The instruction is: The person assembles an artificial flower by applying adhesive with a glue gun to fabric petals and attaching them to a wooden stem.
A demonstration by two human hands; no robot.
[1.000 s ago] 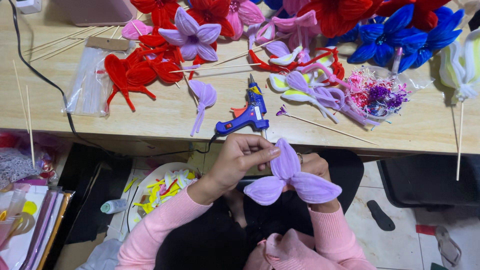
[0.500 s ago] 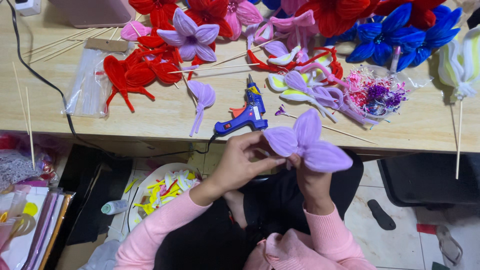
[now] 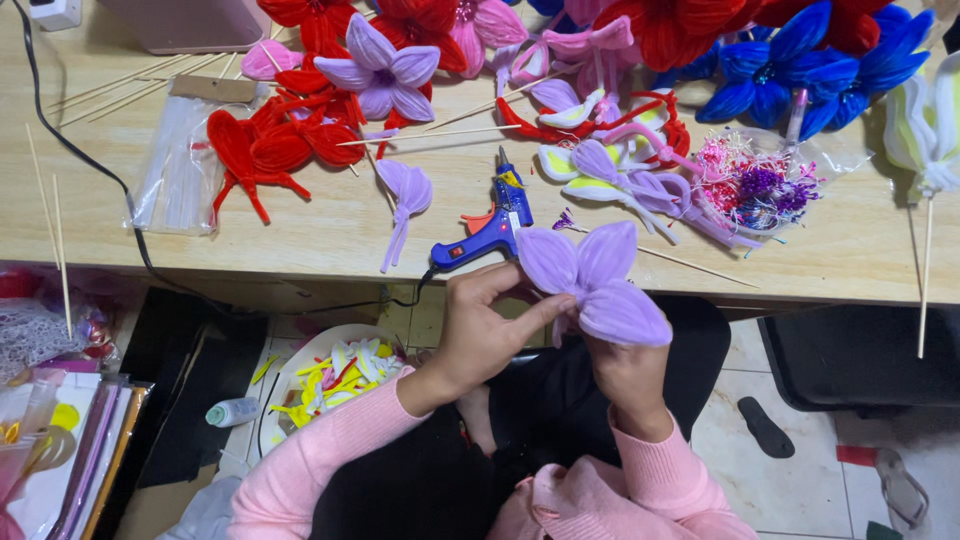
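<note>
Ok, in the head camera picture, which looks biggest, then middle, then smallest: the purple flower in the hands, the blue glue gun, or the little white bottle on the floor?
Largest to smallest, as they look:
1. Purple flower, though it is held nearer the camera, which may flatter it.
2. Blue glue gun on the table.
3. White bottle, farthest down on the floor, so possibly less small than it looks.

Right hand (image 3: pixel 622 362): palm and fingertips hidden behind the lilac petal flower (image 3: pixel 598 282).
Red flowers (image 3: pixel 690 25), pink box (image 3: pixel 190 20): cut off by the top edge.
White flower (image 3: pixel 925 120): cropped at the right edge.
Bowl scraps (image 3: pixel 335 375): too small to identify.
</note>
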